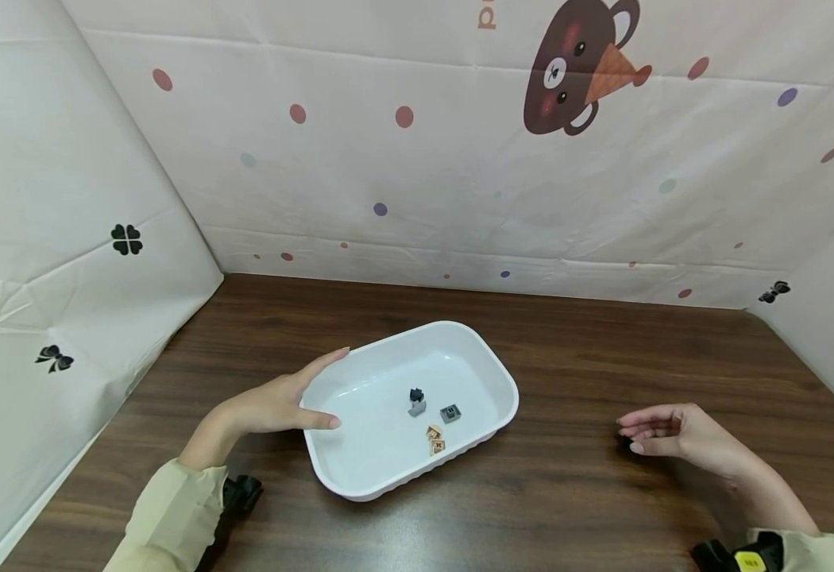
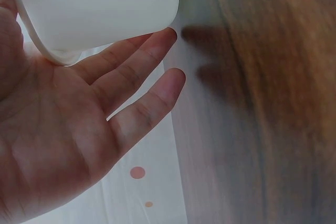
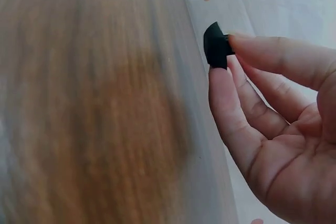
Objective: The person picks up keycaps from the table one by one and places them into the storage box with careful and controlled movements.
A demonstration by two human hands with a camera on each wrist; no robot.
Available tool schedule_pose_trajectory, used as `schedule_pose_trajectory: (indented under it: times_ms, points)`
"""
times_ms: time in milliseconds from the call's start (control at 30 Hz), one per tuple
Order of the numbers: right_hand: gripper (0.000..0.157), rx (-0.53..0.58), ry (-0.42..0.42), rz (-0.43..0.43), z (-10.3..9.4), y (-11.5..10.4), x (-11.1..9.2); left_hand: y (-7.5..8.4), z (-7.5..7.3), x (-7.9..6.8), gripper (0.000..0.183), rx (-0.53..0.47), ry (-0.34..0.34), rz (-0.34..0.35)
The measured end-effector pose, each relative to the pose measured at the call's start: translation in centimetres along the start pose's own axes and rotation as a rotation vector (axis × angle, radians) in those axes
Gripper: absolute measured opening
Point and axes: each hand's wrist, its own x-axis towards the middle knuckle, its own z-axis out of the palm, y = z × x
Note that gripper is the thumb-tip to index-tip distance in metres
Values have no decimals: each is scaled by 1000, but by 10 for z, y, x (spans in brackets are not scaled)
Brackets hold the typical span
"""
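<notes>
A white plastic tray (image 1: 492, 369) stands on the brown wooden table (image 1: 603, 508). Inside it lie a black-and-grey piece (image 1: 415, 401), a small grey block (image 1: 449, 412) and two tan pieces (image 1: 434, 438). My left hand (image 1: 327, 388) rests against the tray's left rim with its fingers straight and its thumb over the edge. In the left wrist view the tray's corner (image 2: 105, 9) lies against that open palm (image 2: 157, 61). To the right of the tray, my right hand (image 1: 627, 433) hovers low over the table. Its thumb and fingers pinch a small black piece (image 3: 215, 45).
White sheets printed with dots, bows and a bear (image 1: 577, 63) wall the table at the back and on both sides. Black wrist cameras show at my left sleeve (image 1: 241, 491) and right sleeve (image 1: 746, 556). Bare wood runs between the tray and my right hand.
</notes>
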Motion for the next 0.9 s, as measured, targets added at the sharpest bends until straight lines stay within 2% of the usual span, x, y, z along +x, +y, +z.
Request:
schedule_pose_trajectory:
  times_ms: [233,500,900]
  points:
    - [22,49,30,42,1,-2,0,1,0,-1,92,2,-4,13]
    - [30,136,51,30,1,-1,0,2,-1,-1,91,-4,-9,14]
    - [28,184,121,27,6,-7,1,2,-1,-1,92,-3,-12,21]
